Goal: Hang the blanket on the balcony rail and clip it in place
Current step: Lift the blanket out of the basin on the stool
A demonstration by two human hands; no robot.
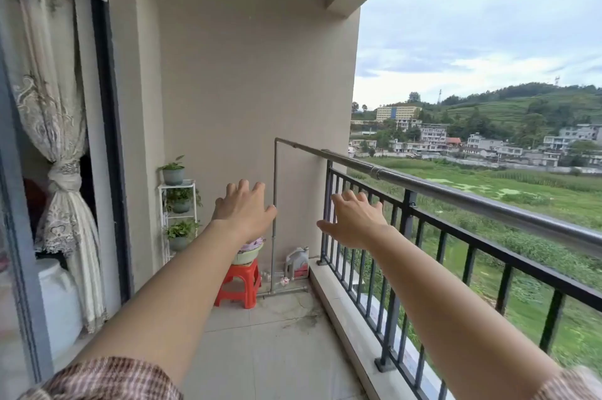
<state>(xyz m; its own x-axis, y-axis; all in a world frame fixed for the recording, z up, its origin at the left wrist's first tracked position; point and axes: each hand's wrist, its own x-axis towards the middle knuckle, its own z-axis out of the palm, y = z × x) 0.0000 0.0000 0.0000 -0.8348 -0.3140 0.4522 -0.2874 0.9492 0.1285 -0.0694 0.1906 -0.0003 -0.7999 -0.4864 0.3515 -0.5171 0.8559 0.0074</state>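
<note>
- The left hand (pixel 242 210) and the right hand (pixel 353 220) reach forward side by side with palms down; their fingers (pixel 243 186) are apart, nearly straight, and hold nothing
- The blanket is nowhere in view and no clips show either, so I cannot tell where they lie
- The steel rail (pixel 488 201) runs from 12 o'clock to 3 o'clock of the right hand, above the black railing (pixel 407 236), and nothing hangs on its visible length
- A red stool (pixel 241 282) carrying a basin (pixel 249 253) stands at 6 o'clock of the left hand, and the basin's contents are unclear
- My reading is that the task is at its very start, with hanging and clipping both not yet done
- The next move calls for fetching the blanket, perhaps through the door frame (pixel 107 139) at 9 o'clock, then spreading it evenly over the rail
</note>
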